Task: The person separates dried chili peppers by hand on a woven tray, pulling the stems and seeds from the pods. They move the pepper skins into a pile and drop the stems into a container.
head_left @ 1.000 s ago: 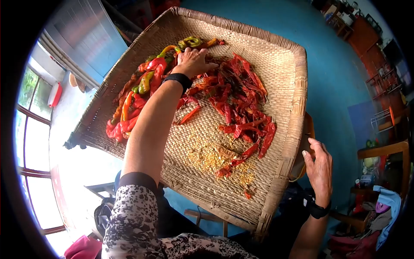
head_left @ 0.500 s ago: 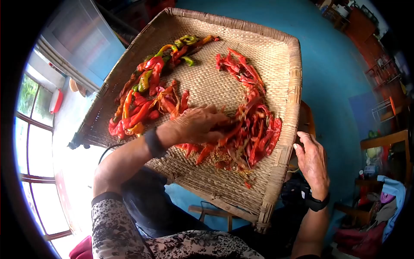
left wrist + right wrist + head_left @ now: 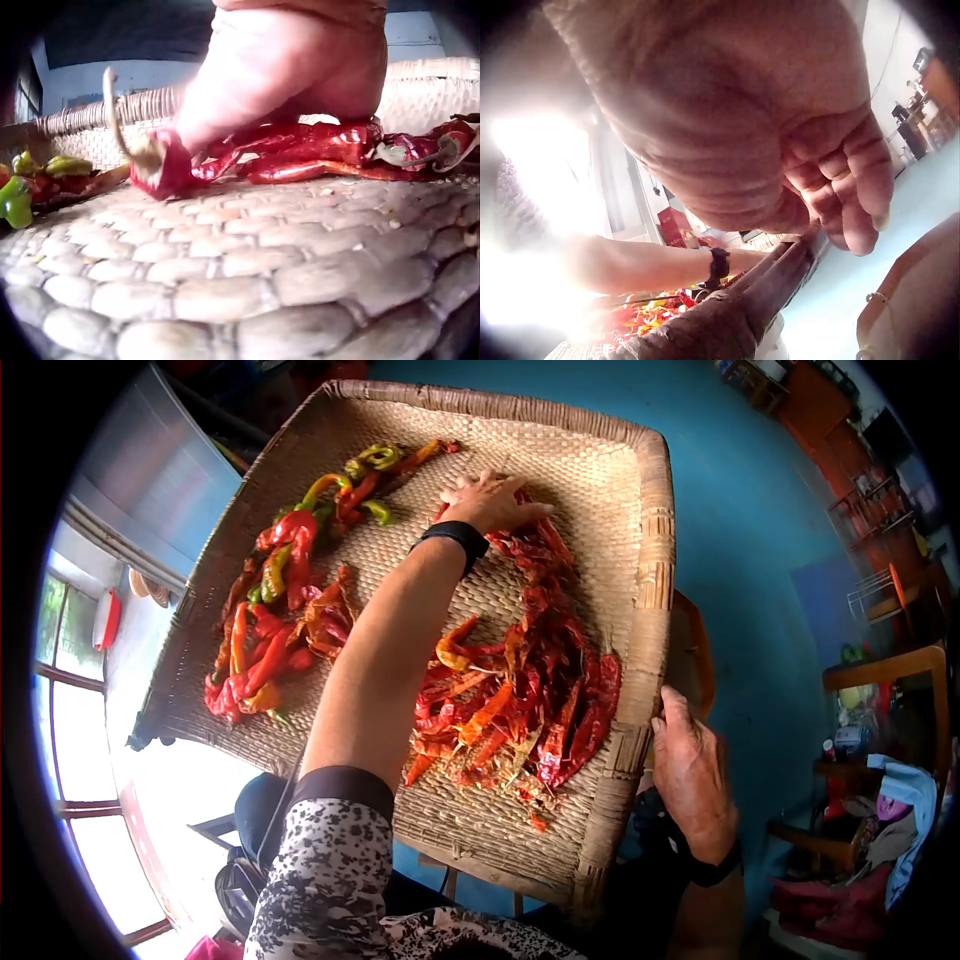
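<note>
A large shallow woven basket [image 3: 600, 470] holds dried red chili peppers [image 3: 540, 710], heaped at its middle and right. My left hand [image 3: 490, 505] rests on the far end of this heap with its fingers spread, palm down. In the left wrist view, red chilies [image 3: 300, 150] lie pressed under the hand, one with a pale curved stem. My right hand [image 3: 690, 770] is at the basket's right rim, thumb tip right at the edge; in the right wrist view its fingers [image 3: 866, 172] hang loosely bent outside the rim [image 3: 742, 307].
Fresher red, orange and green peppers [image 3: 290, 550] lie along the basket's left side. Pale seeds are scattered near the heap's front end. A brown chair [image 3: 695, 650] stands just right of the basket. Clothes [image 3: 890, 830] are piled at the right, and windows [image 3: 75, 730] are at the left.
My left hand swept toward me across the basket, then reached back to the far end. More red chilies now lie at the near right. My right hand came closer to the rim.
</note>
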A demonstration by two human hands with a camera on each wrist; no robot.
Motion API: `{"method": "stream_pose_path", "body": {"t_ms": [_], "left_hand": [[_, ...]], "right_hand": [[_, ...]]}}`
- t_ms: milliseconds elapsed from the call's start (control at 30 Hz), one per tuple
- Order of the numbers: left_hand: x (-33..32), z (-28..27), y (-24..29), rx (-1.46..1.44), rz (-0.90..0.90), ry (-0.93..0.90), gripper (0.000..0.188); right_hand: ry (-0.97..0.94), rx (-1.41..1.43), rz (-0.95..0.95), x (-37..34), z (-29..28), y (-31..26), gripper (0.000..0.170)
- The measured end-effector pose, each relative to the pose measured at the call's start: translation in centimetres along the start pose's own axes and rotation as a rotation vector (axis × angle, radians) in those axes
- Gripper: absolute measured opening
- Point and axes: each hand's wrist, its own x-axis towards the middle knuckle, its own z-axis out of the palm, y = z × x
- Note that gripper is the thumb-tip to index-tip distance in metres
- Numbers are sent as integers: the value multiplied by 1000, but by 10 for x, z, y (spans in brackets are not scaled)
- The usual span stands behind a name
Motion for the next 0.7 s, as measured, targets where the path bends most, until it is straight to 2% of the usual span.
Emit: {"method": "stream_pose_path", "body": {"t_ms": [67,133,167,200,267,300,333,400,433,500,533,567,600,667,700], "left_hand": [[6,14,1,-53,65,-55,91],[-20,15,21,68,383,70,83],[-39,9,34,74,391,-39,80],[-55,12,37,71,395,-55,80],[-88,14,39,1,574,-53,71],[-118,-5,51,52,552,-179,63],[-131,-3,49,51,548,-183,63],[-159,1,38,129,651,-110,57],[-177,-7,37,141,639,-103,48],[-203,-10,18,113,641,-54,43],[-214,-14,11,84,644,-6,38],[-224,-20,6,95,568,-49,34],[-236,-22,-4,111,502,24,32],[-252,-24,-24,67,425,108,32],[-254,-22,-34,51,452,174,33]], "right_hand": [[0,-7,-5,0,2,0,33],[38,-28,-20,3,4,-1,29],[26,-55,-29,4,2,-3,28],[15,-80,-37,5,1,-4,26],[23,-61,-41,6,2,-2,21],[25,-81,-44,5,2,0,19],[29,-101,-53,6,3,1,17],[54,-117,-90,6,1,0,14],[88,-125,-124,6,-3,-4,11],[119,-130,-164,9,-5,-13,8],[196,-69,-253,12,-2,-14,10],[268,-8,-340,12,2,-16,11],[259,-8,-344,12,7,-21,11],[96,232,-391,12,19,-33,17],[-33,228,-441,13,19,-39,25]]}}
